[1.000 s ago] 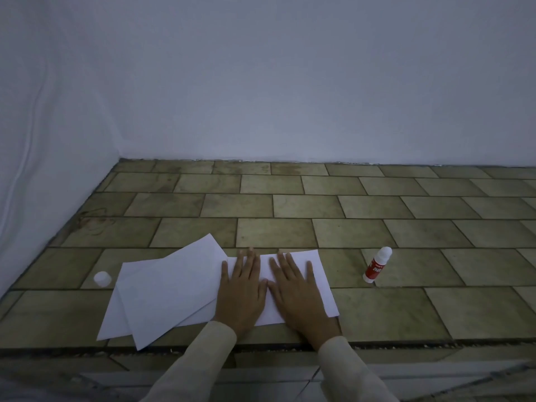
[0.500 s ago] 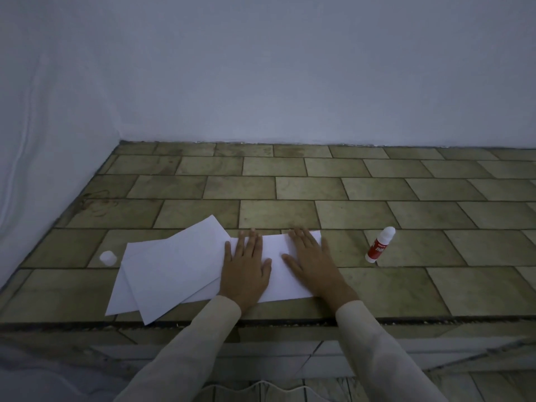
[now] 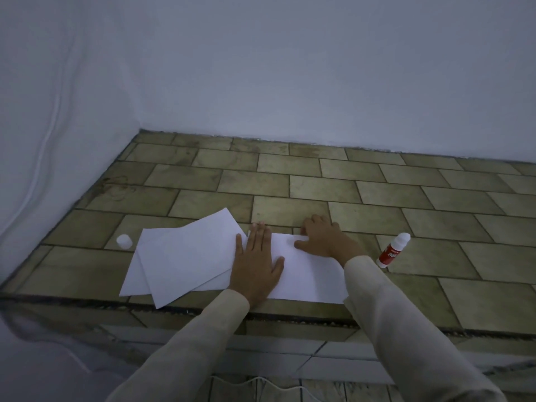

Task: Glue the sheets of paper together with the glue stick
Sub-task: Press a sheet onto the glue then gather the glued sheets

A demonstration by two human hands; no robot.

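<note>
Several white paper sheets [image 3: 185, 256] lie overlapped near the front edge of a tiled ledge [image 3: 319, 184]. One sheet [image 3: 307, 274] reaches out to the right under both hands. My left hand [image 3: 256, 265] presses flat on it with straight fingers, at the seam with the left sheets. My right hand [image 3: 324, 237] rests on its far right corner, fingers spread over the paper's edge. A red and white glue stick [image 3: 393, 250] lies uncapped on the tiles right of my right arm. Its white cap [image 3: 124, 241] stands left of the papers.
White walls close the ledge at the back and on the left. The ledge's front edge [image 3: 290, 317] drops off just below the papers. A thin white cord [image 3: 275, 384] lies on the floor below.
My right hand slid from beside the left hand up and right to the sheet's far corner. The left hand stayed flat on the paper. The camera tilted.
</note>
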